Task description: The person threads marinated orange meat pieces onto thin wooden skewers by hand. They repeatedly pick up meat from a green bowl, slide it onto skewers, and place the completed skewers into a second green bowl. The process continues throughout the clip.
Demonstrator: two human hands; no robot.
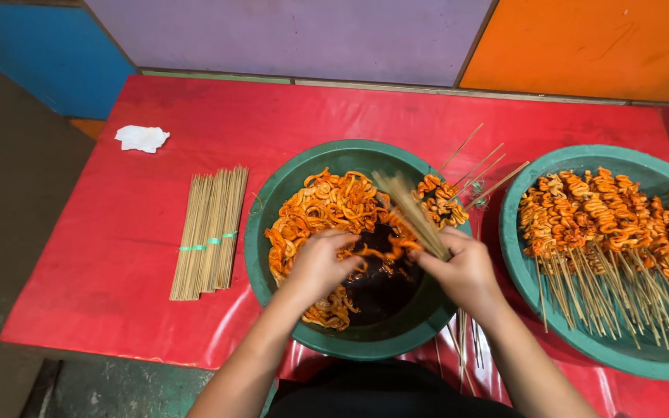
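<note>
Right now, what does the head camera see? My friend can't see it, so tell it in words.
Two hands work over a green basin of orange meat: the left hand picks at it, the right hand holds sticks. A second basin of filled skewers sits right, a stick bundle left, on a red table.

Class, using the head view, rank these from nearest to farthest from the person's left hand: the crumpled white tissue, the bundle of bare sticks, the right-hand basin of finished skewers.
From the left hand:
1. Bundle of bare sticks, to its left.
2. Basin of finished skewers, to the right.
3. White tissue, far upper left.
</note>
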